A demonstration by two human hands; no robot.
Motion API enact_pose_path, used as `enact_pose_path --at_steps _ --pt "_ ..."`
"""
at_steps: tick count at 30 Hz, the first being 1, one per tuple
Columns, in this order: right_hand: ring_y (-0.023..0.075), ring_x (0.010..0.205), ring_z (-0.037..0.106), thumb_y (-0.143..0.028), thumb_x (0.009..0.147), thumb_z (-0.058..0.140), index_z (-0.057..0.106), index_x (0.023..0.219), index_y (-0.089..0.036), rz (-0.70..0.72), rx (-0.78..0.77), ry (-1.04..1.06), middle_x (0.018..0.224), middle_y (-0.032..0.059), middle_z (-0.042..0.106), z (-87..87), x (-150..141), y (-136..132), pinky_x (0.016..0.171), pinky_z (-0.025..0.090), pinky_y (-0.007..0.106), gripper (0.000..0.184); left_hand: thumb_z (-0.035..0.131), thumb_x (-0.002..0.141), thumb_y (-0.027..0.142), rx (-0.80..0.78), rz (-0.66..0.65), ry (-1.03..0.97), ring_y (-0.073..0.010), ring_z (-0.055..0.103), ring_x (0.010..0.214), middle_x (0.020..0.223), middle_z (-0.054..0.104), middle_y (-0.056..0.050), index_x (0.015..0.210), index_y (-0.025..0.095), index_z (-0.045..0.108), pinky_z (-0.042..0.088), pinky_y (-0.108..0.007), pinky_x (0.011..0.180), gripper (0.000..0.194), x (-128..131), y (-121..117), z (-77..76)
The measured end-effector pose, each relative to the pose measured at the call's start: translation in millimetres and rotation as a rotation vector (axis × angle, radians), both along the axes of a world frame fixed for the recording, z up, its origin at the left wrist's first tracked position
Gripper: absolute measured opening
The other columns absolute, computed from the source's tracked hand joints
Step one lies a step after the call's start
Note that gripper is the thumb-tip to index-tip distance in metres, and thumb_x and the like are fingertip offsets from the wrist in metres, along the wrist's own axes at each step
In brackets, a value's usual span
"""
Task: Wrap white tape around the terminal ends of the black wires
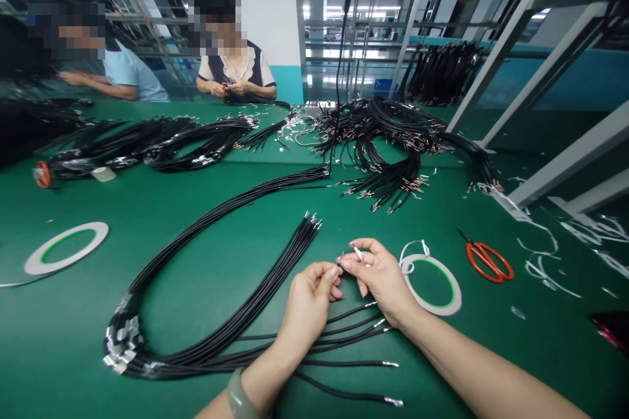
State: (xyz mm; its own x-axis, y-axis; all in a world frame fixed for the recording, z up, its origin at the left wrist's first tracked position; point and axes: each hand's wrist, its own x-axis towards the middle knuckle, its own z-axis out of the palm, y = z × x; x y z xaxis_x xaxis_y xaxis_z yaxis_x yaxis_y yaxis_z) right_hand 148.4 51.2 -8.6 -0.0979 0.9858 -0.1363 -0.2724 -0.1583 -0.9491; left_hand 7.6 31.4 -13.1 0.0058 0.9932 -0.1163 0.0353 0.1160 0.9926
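Note:
My left hand (308, 298) is closed in a pinch on the thin end of a black cable, its fingertips meeting those of my right hand. My right hand (381, 275) also pinches close to this cable end, and a short white strip (359, 253) sticks out between its fingers. Below both hands lie loose black cable ends with silvery tips (390, 364). They belong to a looped cable bundle (276, 268), which is wrapped with clear tape (122, 344) at its left bend. Beside my right wrist is a roll of white tape (442, 309) with a green inner ring.
Orange-handled scissors (472, 253) lie to the right, near scattered white strips (543, 272). Another tape roll (101, 236) is at left. Heaps of black cables (388, 121) line the back of the green table (206, 294). Co-workers sit opposite; grey metal posts (565, 150) stand at right.

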Motion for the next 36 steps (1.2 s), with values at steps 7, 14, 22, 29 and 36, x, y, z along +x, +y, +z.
enact_pose_path --at_steps 7,14,22,29,36 --pt "0.0039 0.033 0.042 -0.032 0.067 0.078 0.052 0.097 -0.019 0.001 -0.004 -0.013 0.076 0.0012 0.072 0.2 0.4 0.5 0.035 0.026 0.016 0.042 0.063 0.078 0.035 0.007 0.006 0.014 -0.0126 0.059 0.051 0.065 0.062 -0.002 0.075 0.014 0.066 0.045 -0.021 0.051 0.022 0.1 -0.1 1.1" --pt "0.0031 0.035 0.042 -0.03 0.067 0.079 0.052 0.098 -0.019 0.022 -0.001 -0.01 0.072 -0.0021 0.068 -0.3 1.8 0.8 0.037 0.026 0.016 0.042 0.066 0.076 0.034 0.004 0.012 0.02 -0.0138 0.062 0.054 0.07 0.068 -0.005 0.08 0.013 0.069 0.048 -0.022 0.053 0.022 0.6 -1.8 -0.8" --pt "0.003 0.034 0.043 -0.035 0.08 0.067 0.052 0.098 -0.018 -0.016 0.016 -0.049 0.075 0.0006 0.07 1.9 -0.9 -1.5 0.038 0.028 0.017 0.029 0.069 0.074 0.034 -0.027 0.064 -0.002 -0.014 0.065 0.054 0.069 0.069 -0.005 0.08 0.013 0.067 0.051 -0.022 0.052 0.023 0.6 0.3 1.2" --pt "0.0028 0.036 0.042 -0.032 0.076 0.07 0.051 0.1 -0.019 0.005 0.014 -0.042 0.074 -0.0009 0.068 0.8 -2.9 -3.8 0.038 0.028 0.016 0.034 0.071 0.072 0.033 -0.041 0.095 -0.006 -0.0132 0.065 0.052 0.065 0.068 -0.003 0.077 0.013 0.065 0.052 -0.021 0.051 0.022 1.7 1.4 2.7" --pt "0.0035 0.038 0.043 -0.029 0.072 0.075 0.051 0.101 -0.019 -0.016 0.011 -0.045 0.071 -0.0021 0.067 -0.5 -2.9 -3.2 0.039 0.029 0.016 0.039 0.071 0.072 0.033 -0.051 0.124 0.019 -0.0135 0.064 0.051 0.06 0.066 -0.002 0.074 0.013 0.062 0.052 -0.021 0.049 0.022 2.7 -0.4 2.3"
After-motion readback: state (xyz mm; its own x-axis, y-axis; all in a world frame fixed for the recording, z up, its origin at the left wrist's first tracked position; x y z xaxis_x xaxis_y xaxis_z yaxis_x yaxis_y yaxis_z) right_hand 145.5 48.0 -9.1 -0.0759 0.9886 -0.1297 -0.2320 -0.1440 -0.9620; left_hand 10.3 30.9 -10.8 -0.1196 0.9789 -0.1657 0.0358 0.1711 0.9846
